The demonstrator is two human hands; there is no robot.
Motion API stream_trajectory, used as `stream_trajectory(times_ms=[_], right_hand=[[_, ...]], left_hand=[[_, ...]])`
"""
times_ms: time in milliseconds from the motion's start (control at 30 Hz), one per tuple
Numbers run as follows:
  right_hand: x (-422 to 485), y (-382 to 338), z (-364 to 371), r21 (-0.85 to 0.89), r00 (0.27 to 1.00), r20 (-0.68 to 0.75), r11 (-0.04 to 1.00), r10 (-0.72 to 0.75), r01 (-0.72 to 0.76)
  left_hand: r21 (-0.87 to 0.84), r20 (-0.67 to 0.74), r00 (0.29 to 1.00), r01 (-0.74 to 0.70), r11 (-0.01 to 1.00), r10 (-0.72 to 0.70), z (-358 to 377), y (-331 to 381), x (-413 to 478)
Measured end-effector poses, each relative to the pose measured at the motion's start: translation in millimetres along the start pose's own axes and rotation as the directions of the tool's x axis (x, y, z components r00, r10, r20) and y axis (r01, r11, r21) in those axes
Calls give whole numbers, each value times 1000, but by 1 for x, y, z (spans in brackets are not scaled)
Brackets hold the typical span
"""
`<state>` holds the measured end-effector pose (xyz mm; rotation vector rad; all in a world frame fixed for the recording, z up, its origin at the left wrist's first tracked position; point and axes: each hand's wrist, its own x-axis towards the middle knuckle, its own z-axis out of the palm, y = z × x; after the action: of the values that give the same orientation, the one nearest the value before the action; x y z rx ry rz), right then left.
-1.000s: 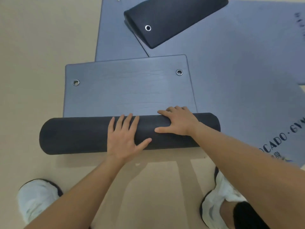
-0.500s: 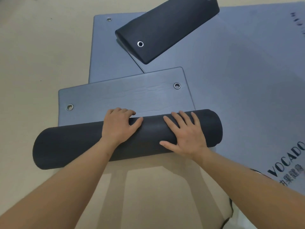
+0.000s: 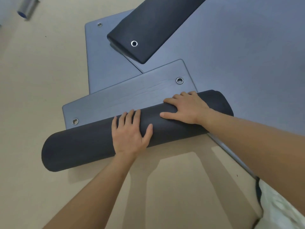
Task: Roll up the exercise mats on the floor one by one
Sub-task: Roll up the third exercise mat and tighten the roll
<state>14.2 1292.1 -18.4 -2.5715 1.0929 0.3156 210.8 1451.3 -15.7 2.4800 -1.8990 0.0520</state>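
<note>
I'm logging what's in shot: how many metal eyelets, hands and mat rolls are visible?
Metal eyelets: 4
Hands (left hand, right hand): 2
Mat roll: 1
Total: 7

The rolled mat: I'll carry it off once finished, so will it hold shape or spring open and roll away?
Probably springy: left hand and right hand both press on the rolled mat, whose flat tail lies unrolled. Round on a smooth floor, it would likely roll if pushed.
</note>
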Motion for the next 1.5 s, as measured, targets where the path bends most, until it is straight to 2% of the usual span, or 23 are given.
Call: stream_trajectory(times_ms=[67,100,167,233,300,400,467,533,567,633,733,800,867,900,967,1067,1167,1333,1500], right_hand=[[13,1,-13,25,999,29,1000,17,-18],[18,2,-19,27,999,-20,999,26,-25],[17,0,-26,15,976,-216,999,35,-32],[0,-2,-19,4,908,-420,1000,0,2],[-20,-3,-3,-43,865,-498,998,-56,40],[-25,1,14,-163,913,-401,987,-68,2],[-12,3,5,-177,931,-363,984,-45,-21],[4,8,-10,-188,948,-316,982,-37,-24],[13,11,-18,-191,959,-281,981,-37,-18],[31,18,-33,-163,980,-196,987,-40,8],[43,26,-48,-38,987,-160,999,-28,22],[31,37,-45,10,963,-266,999,39,-38],[8,52,-34,101,895,-406,983,184,-156],[-4,61,-26,186,862,-431,961,267,-205],[-23,73,-12,400,838,-362,880,408,-255],[-31,76,-6,647,861,-218,728,460,-225],[-23,79,-18,676,862,-199,702,466,-224],[-34,78,-30,617,880,-81,717,467,-324],[-101,25,-1,738,859,76,550,507,-390]], left_hand=[[-14,62,998,6,1000,-5,-8,-4,18],[-27,81,997,14,1000,-11,-11,-5,27],[-51,112,993,24,998,-18,-15,-8,42],[-74,154,988,32,997,-20,-17,-11,57],[-94,217,976,54,994,-32,-20,-15,77],[-151,256,966,83,985,-42,-19,-20,100],[-136,115,993,30,990,-15,-18,-20,103],[-119,-60,994,-101,988,94,-19,-17,94],[-106,-96,983,-167,980,157,-18,-15,86],[-33,-43,974,-225,974,223,-13,-9,69],[62,52,981,-190,980,187,-6,-5,64],[66,82,980,-185,980,180,-7,-8,72],[49,90,980,-181,982,176,-8,-11,86],[39,93,981,-177,984,173,-9,-12,93],[9,89,982,-168,986,166,-11,-16,107],[-47,101,977,-183,982,186,-16,-19,126],[-90,161,970,-168,982,180,-19,-22,140],[-69,199,974,-94,993,106,-24,-17,119],[-237,200,978,-5,971,54,-37,14,31]])
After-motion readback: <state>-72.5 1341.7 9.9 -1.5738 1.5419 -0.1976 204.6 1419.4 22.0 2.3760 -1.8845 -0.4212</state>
